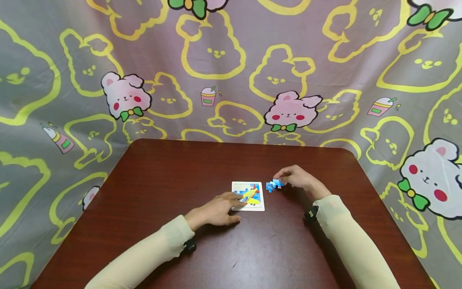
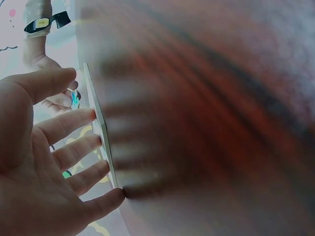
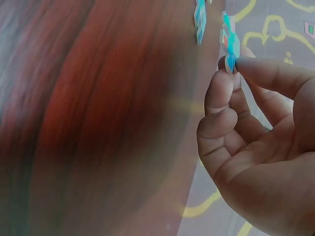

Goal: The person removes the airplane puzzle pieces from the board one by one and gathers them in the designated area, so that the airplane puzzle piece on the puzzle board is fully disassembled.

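A white-framed jigsaw puzzle (image 1: pixel 262 204) with a yellow airplane on blue lies on the table, its upper left part showing bare backing. My left hand (image 1: pixel 218 209) rests on its left side, fingers spread and fairly straight; the left wrist view shows the fingertips along the board's edge (image 2: pixel 104 130). Just right of the board, my right hand (image 1: pixel 296 177) pinches a blue puzzle piece (image 3: pixel 230 44) between thumb and fingers. Another blue puzzle piece (image 1: pixel 270 187) lies between that hand and the board, also visible at the top of the right wrist view.
The dark red-brown table (image 1: pixel 173 168) has rounded far corners. A grey curtain (image 1: pixel 231 48) with yellow outlines and pink-cheeked rabbits hangs behind it and along both sides. Dark straps with small devices circle both wrists, below pale sleeves (image 1: pixel 350 228).
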Demonstrator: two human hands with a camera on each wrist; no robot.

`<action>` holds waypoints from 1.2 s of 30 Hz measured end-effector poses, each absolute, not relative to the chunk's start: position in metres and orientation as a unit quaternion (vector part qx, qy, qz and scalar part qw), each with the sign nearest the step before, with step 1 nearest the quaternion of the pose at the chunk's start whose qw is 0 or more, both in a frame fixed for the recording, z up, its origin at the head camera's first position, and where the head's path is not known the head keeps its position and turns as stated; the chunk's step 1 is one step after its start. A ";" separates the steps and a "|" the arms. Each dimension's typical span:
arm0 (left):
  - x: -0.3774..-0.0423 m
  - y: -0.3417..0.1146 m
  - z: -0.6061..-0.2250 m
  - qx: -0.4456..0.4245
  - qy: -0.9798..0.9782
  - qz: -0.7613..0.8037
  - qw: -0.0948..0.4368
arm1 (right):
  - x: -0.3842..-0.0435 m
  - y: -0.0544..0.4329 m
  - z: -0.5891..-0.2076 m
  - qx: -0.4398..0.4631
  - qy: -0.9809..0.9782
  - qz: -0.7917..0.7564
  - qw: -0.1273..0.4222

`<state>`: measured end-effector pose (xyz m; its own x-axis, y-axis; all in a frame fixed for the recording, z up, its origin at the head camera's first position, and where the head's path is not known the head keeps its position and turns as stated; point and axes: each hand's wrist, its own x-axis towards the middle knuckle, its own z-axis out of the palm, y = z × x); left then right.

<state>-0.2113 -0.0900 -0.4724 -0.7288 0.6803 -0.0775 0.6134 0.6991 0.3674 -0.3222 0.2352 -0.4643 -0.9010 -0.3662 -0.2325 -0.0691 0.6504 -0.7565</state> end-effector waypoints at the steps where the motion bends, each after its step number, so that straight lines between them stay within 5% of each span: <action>1: -0.211 -0.090 -0.472 0.353 0.916 0.161 0.105 | -0.322 0.238 -0.464 -0.122 0.889 -0.400 0.185; 36: -0.211 -0.090 -0.475 0.353 0.916 0.160 0.104 | -0.322 0.263 -0.475 -0.117 0.905 -0.368 0.177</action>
<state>-0.2105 -0.0898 -0.4747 -0.7294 0.6797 -0.0772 0.6136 0.7000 0.3655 -0.3218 0.2634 -0.4746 -0.9098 -0.3426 -0.2344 -0.0821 0.7021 -0.7073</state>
